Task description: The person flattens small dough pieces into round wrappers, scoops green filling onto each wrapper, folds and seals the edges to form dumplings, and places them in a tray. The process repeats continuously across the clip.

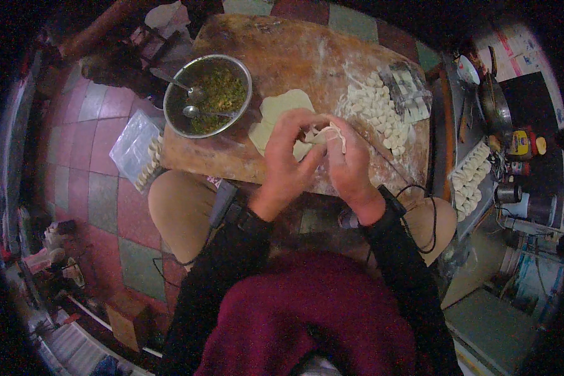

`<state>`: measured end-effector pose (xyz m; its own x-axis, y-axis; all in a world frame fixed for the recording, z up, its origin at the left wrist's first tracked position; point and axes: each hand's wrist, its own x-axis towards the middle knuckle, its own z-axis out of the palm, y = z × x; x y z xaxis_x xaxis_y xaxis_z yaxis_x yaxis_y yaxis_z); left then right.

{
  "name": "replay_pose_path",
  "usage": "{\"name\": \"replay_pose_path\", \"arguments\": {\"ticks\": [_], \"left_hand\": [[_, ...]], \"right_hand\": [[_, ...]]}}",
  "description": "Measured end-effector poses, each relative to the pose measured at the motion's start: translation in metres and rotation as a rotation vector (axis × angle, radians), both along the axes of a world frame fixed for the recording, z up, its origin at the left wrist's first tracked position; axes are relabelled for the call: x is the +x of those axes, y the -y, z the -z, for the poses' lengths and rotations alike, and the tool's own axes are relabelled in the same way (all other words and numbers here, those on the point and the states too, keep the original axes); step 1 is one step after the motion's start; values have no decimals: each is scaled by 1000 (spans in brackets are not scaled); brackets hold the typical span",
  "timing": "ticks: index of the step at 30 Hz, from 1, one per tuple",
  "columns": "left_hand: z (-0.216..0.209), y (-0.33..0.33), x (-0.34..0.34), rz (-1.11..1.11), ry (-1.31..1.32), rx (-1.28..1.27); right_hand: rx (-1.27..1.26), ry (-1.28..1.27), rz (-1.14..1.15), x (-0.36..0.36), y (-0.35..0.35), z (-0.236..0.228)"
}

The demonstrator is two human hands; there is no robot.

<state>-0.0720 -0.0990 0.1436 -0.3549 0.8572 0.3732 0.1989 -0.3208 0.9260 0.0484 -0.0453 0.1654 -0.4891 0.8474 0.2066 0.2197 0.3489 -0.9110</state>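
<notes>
My left hand [286, 156] and my right hand [351, 160] meet over the wooden board [294, 56] and pinch a pale dumpling [326, 133] between their fingertips. Flat round dough wrappers [281, 106] lie on the board just beyond my hands. To the left stands a metal bowl [175, 100] of chopped green filling [222, 94] with two spoons [191, 111] in it. A heap of small dough pieces [379, 109] lies to the right on the floured board.
Finished dumplings sit in rows on a tray [467, 178] at the right and on a plastic-covered tray [138, 153] at the left. A clear plastic packet [410, 91] lies by the dough pieces. Pans and jars [520, 144] crowd the right side. Tiled floor [94, 188] lies below.
</notes>
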Motion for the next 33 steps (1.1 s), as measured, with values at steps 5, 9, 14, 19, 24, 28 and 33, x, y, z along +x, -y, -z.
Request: {"name": "replay_pose_path", "arguments": {"ticks": [5,9,14,19,24,28,33], "left_hand": [[-8,2,3,70,176,-21],[-8,6,3,159,165,-89],[-3,7,4,58,-104,16],[-2,1,-1,68,-72,202],[-16,-2,2,-65,-123,279],[-25,1,14,-80,133,197],[-17,14,14,168,182,140]], "right_hand": [[-200,-215,-91,0,8,-9],[-380,-312,-151,-1,16,-9],[-472,-253,-121,3,22,-10],[-410,-205,-59,-1,27,-18],[-236,-207,7,-14,40,-25],[52,-180,29,-16,48,-22],[282,-3,167,-19,51,1]]}}
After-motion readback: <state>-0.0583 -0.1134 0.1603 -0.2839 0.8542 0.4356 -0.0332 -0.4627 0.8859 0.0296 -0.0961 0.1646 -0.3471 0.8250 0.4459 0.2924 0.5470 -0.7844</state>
